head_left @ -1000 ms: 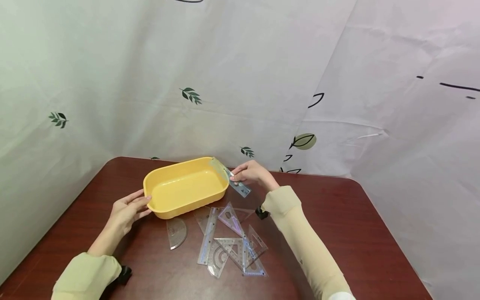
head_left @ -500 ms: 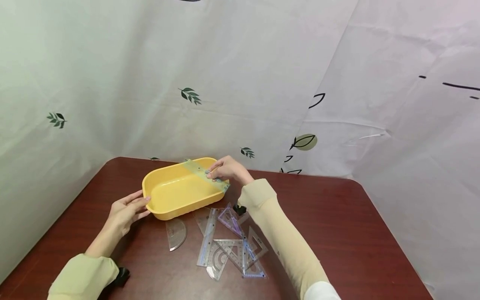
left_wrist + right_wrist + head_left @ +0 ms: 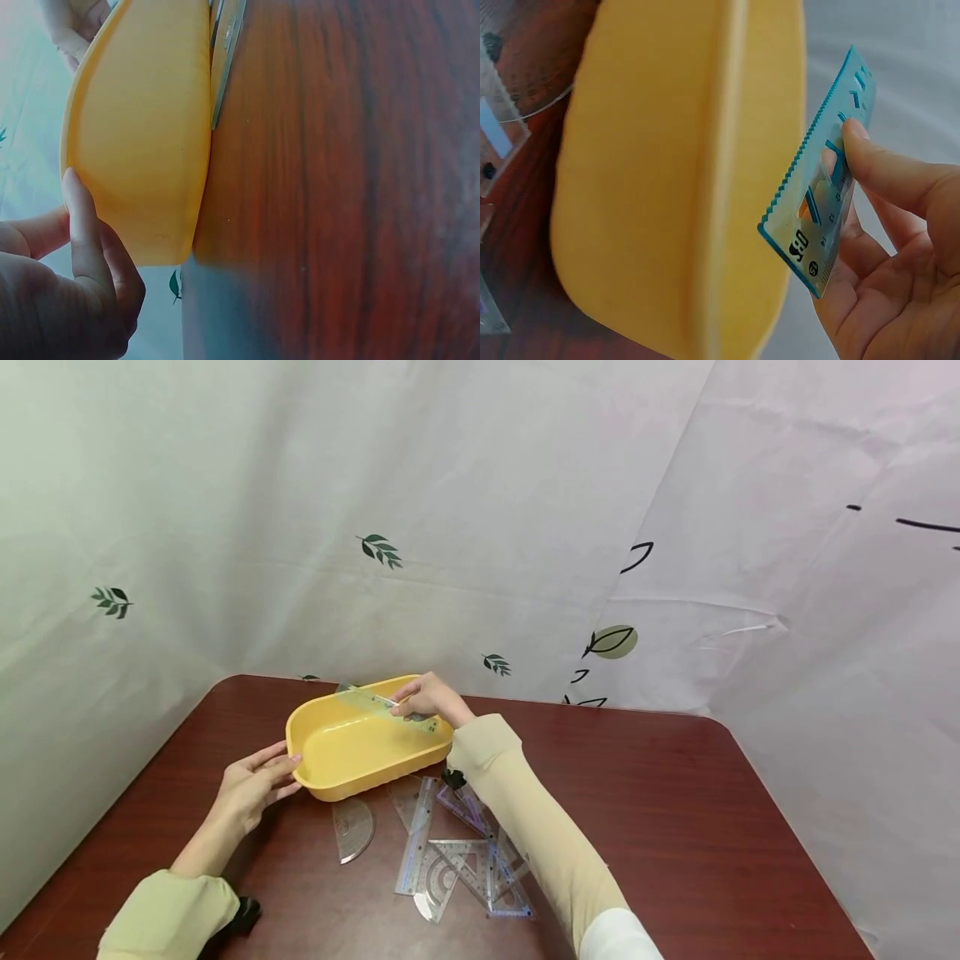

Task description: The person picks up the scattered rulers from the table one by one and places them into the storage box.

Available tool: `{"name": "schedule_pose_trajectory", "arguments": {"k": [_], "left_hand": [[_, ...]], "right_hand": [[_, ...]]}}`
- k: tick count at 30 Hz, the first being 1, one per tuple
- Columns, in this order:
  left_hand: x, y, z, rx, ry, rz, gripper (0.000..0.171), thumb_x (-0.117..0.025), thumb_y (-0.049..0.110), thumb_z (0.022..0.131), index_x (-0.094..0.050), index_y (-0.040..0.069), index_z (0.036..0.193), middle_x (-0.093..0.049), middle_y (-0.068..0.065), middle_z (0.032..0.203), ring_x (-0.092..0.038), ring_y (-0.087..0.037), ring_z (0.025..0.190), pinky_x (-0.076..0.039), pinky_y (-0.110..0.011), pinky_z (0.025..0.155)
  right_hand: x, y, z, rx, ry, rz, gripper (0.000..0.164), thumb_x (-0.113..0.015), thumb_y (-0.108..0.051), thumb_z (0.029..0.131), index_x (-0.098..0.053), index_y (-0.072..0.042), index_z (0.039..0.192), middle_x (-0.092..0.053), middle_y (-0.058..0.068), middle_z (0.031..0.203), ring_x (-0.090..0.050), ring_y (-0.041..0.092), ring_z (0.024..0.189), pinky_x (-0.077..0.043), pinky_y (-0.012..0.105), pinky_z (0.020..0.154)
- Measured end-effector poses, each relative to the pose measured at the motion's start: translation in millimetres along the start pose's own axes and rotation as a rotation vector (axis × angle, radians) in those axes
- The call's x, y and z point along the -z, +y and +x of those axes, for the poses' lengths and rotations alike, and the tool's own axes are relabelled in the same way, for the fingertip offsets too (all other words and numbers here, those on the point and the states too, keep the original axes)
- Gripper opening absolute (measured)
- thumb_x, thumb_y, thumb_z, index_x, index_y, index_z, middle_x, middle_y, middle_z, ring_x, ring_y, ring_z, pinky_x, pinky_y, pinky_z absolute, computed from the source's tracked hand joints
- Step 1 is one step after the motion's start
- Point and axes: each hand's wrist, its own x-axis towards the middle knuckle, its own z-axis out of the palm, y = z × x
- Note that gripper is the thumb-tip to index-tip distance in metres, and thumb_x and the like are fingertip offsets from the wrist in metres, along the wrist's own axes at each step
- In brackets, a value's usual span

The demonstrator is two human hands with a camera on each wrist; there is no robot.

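A yellow tray (image 3: 375,781) stands toward the back of the table. My left hand (image 3: 251,785) grips its left end, and in the left wrist view the thumb lies against the rim. Over the tray's right part, my right hand (image 3: 429,697) pinches a clear blue-green ruler (image 3: 829,176) between thumb and fingers. One long edge of that ruler is wavy, as the right wrist view shows. Below the tray lie a clear protractor (image 3: 352,829), a straight ruler (image 3: 415,839) and several set squares, among them a blue-edged set square (image 3: 510,906). My right forearm partly hides the pile.
The dark red wooden table (image 3: 637,802) has rounded back corners. Behind it hangs a pale cloth (image 3: 465,527) with leaf prints, close to the table's back edge. A second protractor (image 3: 435,881) overlaps the set squares near the front.
My right hand has moved left with the ruler, from beside the tray's right end to above its inside. The ruler has turned to lie flatter across. My left hand keeps its grip.
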Motion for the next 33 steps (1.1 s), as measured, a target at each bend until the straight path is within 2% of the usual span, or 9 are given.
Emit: {"name": "schedule_pose_trajectory", "arguments": {"k": [8,15,18,25,33], "left_hand": [[-1.2,0.0,-0.8,0.007,0.004,0.002,0.078,-0.066,0.010,0.091,-0.018,-0.001,0.151,-0.065,0.017,0.077,-0.065,-0.001,0.069,-0.059,-0.020,0.063],[-1.5,0.5,-0.4,0.001,0.001,-0.009,0.075,-0.065,0.009,0.091,-0.020,0.000,0.150,-0.065,0.017,0.078,-0.065,-0.001,0.070,-0.059,-0.020,0.064],[-1.7,0.7,-0.4,0.002,0.002,-0.012,0.075,-0.065,0.009,0.091,-0.019,0.000,0.150,-0.064,0.017,0.078,-0.065,-0.001,0.070,-0.059,-0.020,0.064],[-1.4,0.7,-0.4,-0.001,-0.001,-0.003,0.075,-0.064,0.010,0.092,-0.019,0.000,0.150,-0.064,0.017,0.079,-0.065,-0.001,0.071,-0.059,-0.019,0.064],[0.8,0.4,0.4,-0.004,-0.010,-0.010,0.066,-0.063,0.008,0.092,-0.026,0.003,0.146,-0.066,0.017,0.079,-0.065,-0.001,0.071,-0.059,-0.019,0.064]], "right_hand": [[-16.7,8.7,3.3,0.003,0.019,-0.080,0.022,-0.076,-0.010,0.081,-0.075,-0.007,0.103,-0.074,0.011,0.093,-0.068,0.018,0.071,-0.054,0.022,0.058],[-28.2,13.8,5.8,-0.028,0.055,-0.217,0.018,-0.081,-0.014,0.077,-0.079,-0.012,0.095,-0.075,0.003,0.097,-0.053,0.009,0.061,-0.044,0.019,0.055],[-33.3,16.4,7.0,-0.036,0.067,-0.276,0.017,-0.082,-0.016,0.076,-0.079,-0.015,0.093,-0.074,0.000,0.099,-0.054,0.009,0.065,-0.045,0.019,0.057],[-43.8,25.3,10.9,-0.005,0.104,-0.461,0.015,-0.084,-0.022,0.075,-0.080,-0.021,0.089,-0.071,-0.007,0.110,-0.061,0.010,0.090,-0.050,0.018,0.072],[-54.1,26.6,12.9,0.053,0.137,-0.523,0.012,-0.082,-0.023,0.076,-0.079,-0.022,0.088,-0.073,-0.009,0.100,-0.063,0.010,0.089,-0.049,0.019,0.068]]}}
